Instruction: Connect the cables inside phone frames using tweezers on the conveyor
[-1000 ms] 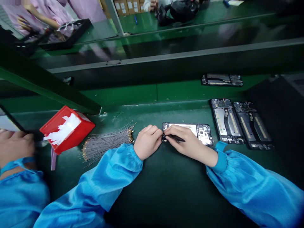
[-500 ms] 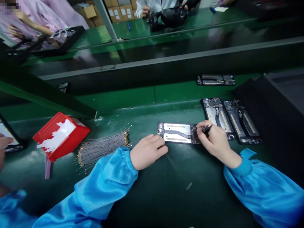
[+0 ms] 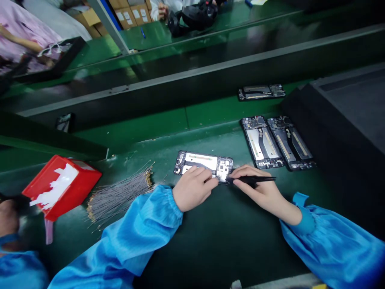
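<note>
The left hand [image 3: 194, 188] presses flat on the open black phone chassis [image 3: 203, 163], steadying it; just beside, the right hand [image 3: 258, 188] pinches slim black tweezers [image 3: 252, 180] at its circuit board.

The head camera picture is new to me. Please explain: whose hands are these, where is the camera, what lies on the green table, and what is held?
The camera sits on a person's head and looks down, so both blue-sleeved arms are that person's own. The left hand presses on an open phone lying on the table. The right hand holds dark tweezers, their tip at the phone's right end. To the left lie a bundle of thin wires and a red box. To the right lie two more open phones, side by side. At the far left edge is another person's hand.
</note>
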`<state>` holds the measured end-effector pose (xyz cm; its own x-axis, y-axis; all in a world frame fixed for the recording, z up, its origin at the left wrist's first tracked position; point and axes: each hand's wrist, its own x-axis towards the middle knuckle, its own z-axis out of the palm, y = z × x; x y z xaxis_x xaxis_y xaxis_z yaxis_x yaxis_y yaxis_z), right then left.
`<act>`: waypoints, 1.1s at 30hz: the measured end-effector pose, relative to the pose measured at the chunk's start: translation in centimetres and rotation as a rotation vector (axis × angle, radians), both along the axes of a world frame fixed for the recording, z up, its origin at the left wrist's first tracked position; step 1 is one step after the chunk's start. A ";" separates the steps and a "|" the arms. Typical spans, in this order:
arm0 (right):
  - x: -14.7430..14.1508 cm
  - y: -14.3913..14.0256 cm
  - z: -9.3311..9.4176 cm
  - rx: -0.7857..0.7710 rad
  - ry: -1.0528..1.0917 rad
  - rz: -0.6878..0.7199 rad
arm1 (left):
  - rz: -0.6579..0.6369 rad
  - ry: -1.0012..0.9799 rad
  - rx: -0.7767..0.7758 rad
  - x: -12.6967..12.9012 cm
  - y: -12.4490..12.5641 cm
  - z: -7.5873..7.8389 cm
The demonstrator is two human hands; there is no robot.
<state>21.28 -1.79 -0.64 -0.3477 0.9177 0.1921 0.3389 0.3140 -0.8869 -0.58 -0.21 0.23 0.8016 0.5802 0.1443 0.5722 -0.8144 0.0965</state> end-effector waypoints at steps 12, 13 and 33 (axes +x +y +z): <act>0.1 0.0 0.4 -0.038 -0.018 -0.020 | 0.025 -0.062 -0.036 0.4 0.1 -0.5; 0.1 0.0 0.4 -0.041 -0.017 -0.016 | 0.025 -0.060 -0.040 0.4 0.1 -0.5; -0.1 -0.4 0.5 0.204 -0.107 0.189 | 0.018 -0.056 -0.065 0.4 0.2 -0.3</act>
<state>21.19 -2.16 -0.18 -0.5372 0.7808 0.3190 0.3454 0.5487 -0.7613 -0.16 -0.06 -0.06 0.7828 0.6040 0.1498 0.5788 -0.7951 0.1811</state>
